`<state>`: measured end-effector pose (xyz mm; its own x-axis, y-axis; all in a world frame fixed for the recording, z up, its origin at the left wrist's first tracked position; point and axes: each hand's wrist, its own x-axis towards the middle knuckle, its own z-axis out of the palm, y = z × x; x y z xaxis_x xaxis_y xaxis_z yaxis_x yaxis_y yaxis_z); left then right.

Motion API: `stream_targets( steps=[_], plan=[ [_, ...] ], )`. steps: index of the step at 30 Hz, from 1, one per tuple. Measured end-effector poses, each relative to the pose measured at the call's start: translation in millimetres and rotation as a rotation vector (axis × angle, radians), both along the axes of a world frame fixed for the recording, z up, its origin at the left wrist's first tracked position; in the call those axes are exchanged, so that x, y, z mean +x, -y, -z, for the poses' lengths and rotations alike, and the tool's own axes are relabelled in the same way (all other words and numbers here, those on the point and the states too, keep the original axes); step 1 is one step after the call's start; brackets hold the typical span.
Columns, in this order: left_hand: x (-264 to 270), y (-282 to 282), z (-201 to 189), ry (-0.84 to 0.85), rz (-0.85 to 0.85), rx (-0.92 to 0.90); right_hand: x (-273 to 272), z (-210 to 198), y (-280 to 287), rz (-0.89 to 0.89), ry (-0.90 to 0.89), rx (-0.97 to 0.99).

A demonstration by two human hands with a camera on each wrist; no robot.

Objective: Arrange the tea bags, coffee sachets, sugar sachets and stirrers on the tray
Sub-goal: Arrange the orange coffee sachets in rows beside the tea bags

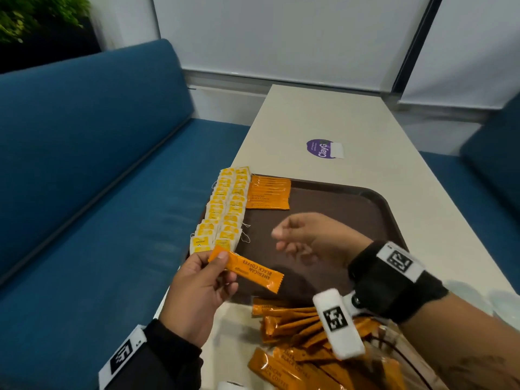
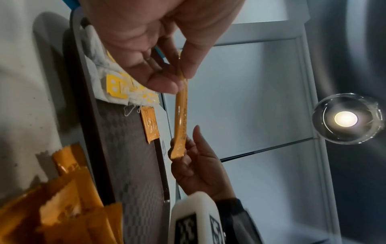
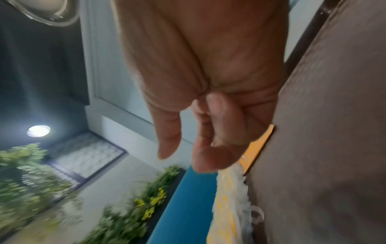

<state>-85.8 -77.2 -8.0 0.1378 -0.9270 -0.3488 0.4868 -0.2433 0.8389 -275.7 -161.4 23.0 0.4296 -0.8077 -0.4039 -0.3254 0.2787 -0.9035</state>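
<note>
A brown tray [image 1: 351,215] lies on the pale table. Along its left side run two rows of yellow tea bags [image 1: 222,209], and a fanned row of orange coffee sachets [image 1: 268,192] lies at its far left corner. My left hand [image 1: 225,266] pinches one orange coffee sachet [image 1: 247,273] by its end, above the tray's near left corner. My right hand [image 1: 281,240] hovers over the tray's middle with loosely curled fingers and holds nothing. The left wrist view shows the held sachet [image 2: 181,118] edge-on. In the right wrist view my right hand [image 3: 183,158] is empty beside the tray [image 3: 323,132].
A heap of loose coffee sachets [image 1: 295,333] lies on the table in front of the tray, partly in a clear plastic bag [image 1: 394,356]. Blue benches [image 1: 98,192] flank the table. A purple sticker [image 1: 323,149] marks the table beyond the tray.
</note>
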Motion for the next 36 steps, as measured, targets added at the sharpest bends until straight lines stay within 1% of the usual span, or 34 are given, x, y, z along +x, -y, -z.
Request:
stream_targets(
  steps=[2, 5, 7, 9, 10, 12, 14, 15, 16, 17, 20, 23, 26, 28, 30, 34, 36],
  plan=[
    [-7.1, -1.4, -2.5, -0.001, 0.008, -0.012, -4.8, -2.5, -18.0, -0.054, -0.002, -0.007],
    [-15.5, -2.8, -4.9, 0.04, 0.037, -0.018, -7.8, -3.8, -38.6, -0.071, -0.008, -0.039],
    [-19.4, -4.0, -5.3, 0.14, 0.099, -0.027, -5.7, -3.0, -49.2, -0.102, -0.094, -0.105],
    [-23.6, -5.8, -6.6, 0.249, 0.185, -0.048, -0.2, -3.4, -57.6, -0.113, -0.15, -0.213],
    [-26.1, -7.0, -7.5, 0.283, 0.221, -0.06, 2.4, -3.7, -60.4, -0.102, -0.146, -0.253],
    [-30.1, -9.6, -9.5, 0.321, 0.265, -0.076, 7.1, -5.6, -65.6, -0.102, -0.078, -0.276],
    [-32.0, -11.0, -11.0, 0.327, 0.259, -0.081, 10.4, -6.9, -68.3, -0.106, -0.014, -0.282],
    [-31.5, -11.2, -11.9, 0.328, 0.248, -0.081, 10.6, -7.2, -66.8, -0.072, -0.005, -0.3],
    [-29.7, -11.2, -12.1, 0.35, 0.246, -0.082, 9.3, -6.4, -62.1, -0.008, -0.008, -0.322],
    [-26.9, -11.0, -11.7, 0.416, 0.253, -0.083, 7.1, -6.1, -54.8, 0.076, -0.018, -0.337],
    [-8.7, -9.7, -1.5, 0.741, 0.308, -0.116, -5.2, -1.1, -19.4, 0.313, -0.057, -0.304],
    [13.1, -8.1, 10.0, 0.976, 0.359, -0.148, -14.2, 8.4, 21.8, 0.482, -0.14, -0.308],
    [30.4, -6.9, 13.1, 1.247, 0.419, -0.192, -12.3, 19.0, 57.9, 0.529, -0.205, -0.302],
    [39.7, -3.7, 15.0, 1.377, 0.487, -0.211, -6.0, 27.9, 77.4, 0.523, -0.228, -0.276],
    [45.6, -1.8, 16.6, 1.429, 0.547, -0.196, 2.3, 36.7, 92.2, 0.527, -0.237, -0.253],
    [49.2, 0.8, 20.0, 1.412, 0.583, -0.17, 14.4, 49.0, 109.1, 0.49, -0.365, -0.216],
    [49.9, 1.2, 20.5, 1.414, 0.588, -0.158, 18.6, 50.2, 114.8, 0.477, -0.399, -0.174]
  ],
)
